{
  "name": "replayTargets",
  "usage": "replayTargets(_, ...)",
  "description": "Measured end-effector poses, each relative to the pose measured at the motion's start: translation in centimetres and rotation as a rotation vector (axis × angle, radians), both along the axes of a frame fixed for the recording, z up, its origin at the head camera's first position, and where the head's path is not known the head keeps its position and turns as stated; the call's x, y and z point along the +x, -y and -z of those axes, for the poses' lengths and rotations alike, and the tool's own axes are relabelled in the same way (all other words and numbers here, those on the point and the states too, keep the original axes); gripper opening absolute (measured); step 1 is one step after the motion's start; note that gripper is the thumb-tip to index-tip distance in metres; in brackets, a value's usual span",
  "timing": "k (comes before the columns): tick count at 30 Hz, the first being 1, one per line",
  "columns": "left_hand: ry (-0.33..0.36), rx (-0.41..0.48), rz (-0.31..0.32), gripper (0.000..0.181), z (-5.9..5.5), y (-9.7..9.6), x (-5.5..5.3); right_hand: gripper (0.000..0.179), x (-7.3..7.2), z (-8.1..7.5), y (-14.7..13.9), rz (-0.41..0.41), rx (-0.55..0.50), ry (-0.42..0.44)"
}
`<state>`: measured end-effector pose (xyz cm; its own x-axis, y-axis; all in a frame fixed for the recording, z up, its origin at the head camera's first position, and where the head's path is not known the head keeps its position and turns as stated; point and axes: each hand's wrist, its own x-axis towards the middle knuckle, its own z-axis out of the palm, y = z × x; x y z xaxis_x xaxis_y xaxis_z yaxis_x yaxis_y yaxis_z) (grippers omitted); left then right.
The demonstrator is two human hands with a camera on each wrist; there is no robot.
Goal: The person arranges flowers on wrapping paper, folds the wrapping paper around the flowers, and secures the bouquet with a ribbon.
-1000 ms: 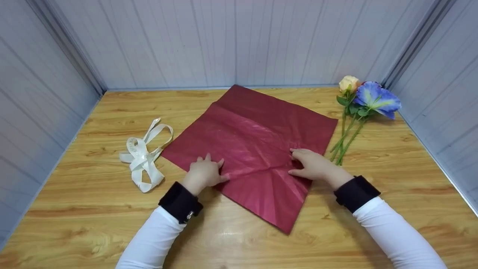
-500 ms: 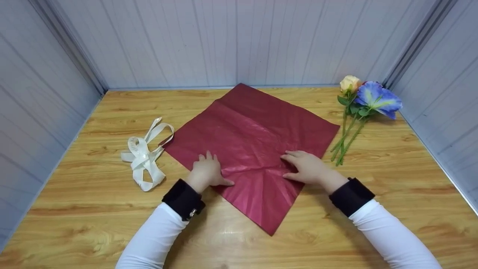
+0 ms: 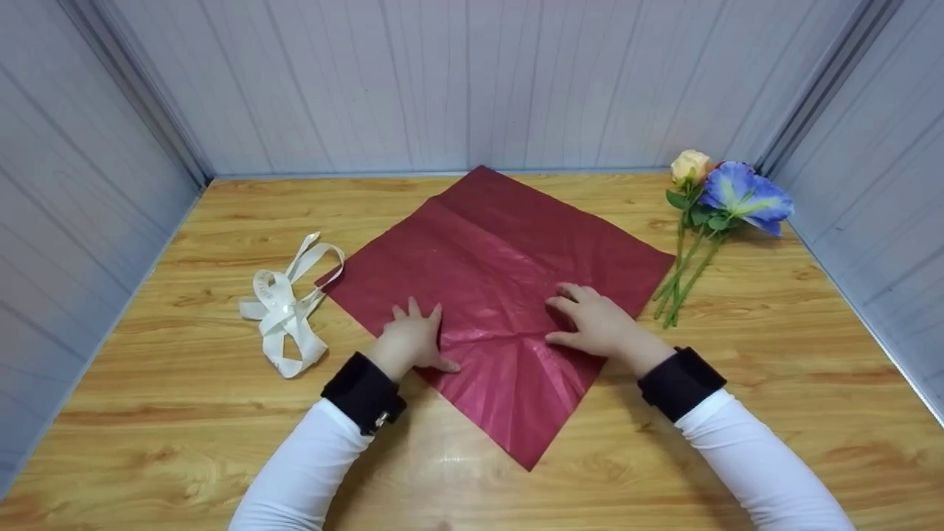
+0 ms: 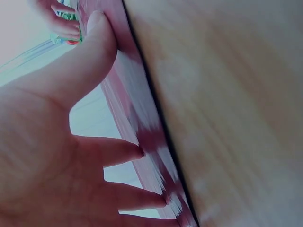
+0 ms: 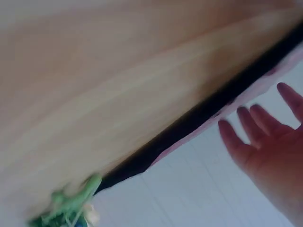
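Note:
A square sheet of dark red wrapping paper (image 3: 509, 243) lies on the table with one corner toward me, creased across its middle. My left hand (image 3: 413, 339) rests on its near left edge, fingers spread; in the left wrist view the thumb and fingertips touch the paper (image 4: 151, 137). Over the right part of the sheet is my right hand (image 3: 594, 324), fingers loosely bent and apart. The right wrist view shows this hand (image 5: 270, 142) with nothing in its grasp, its fingertips at or just above the paper; I cannot tell which.
A bundle of white ribbon (image 3: 284, 317) lies left of the paper, one loop at its left corner. Artificial flowers, one blue (image 3: 745, 195) and one cream (image 3: 691, 167), lie at the right with green stems beside the paper. Panel walls (image 3: 472, 88) enclose the wooden table (image 3: 184, 442).
The paper has turned slightly, its near corner shifting left and its right corner toward me. My right hand has moved left. The left hand stays nearly in place, its fingers spread wider.

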<state>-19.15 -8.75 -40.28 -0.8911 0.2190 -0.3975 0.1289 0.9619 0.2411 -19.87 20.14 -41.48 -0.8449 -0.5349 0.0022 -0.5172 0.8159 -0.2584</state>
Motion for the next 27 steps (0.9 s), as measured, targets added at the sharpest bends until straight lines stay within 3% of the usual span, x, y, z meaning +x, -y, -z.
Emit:
replayTargets(5,0.008,0.017,0.01,0.104,0.1,0.1,0.0,0.064,-0.3,-0.1,0.8,0.047,0.026,0.051)
replayTargets(12,0.011,0.014,0.016,0.105,-0.1,0.4,0.2,0.07,-0.2,-0.2,1.1,0.119,0.133,0.217)
replayTargets(21,0.002,0.023,0.032,0.106,-0.2,0.6,0.2,0.069,-0.2,-0.3,1.2,0.11,0.166,0.189)
replayTargets(27,0.023,0.014,0.046,0.099,-0.2,0.6,0.1,0.06,-1.1,-0.4,0.6,0.11,0.058,0.164)
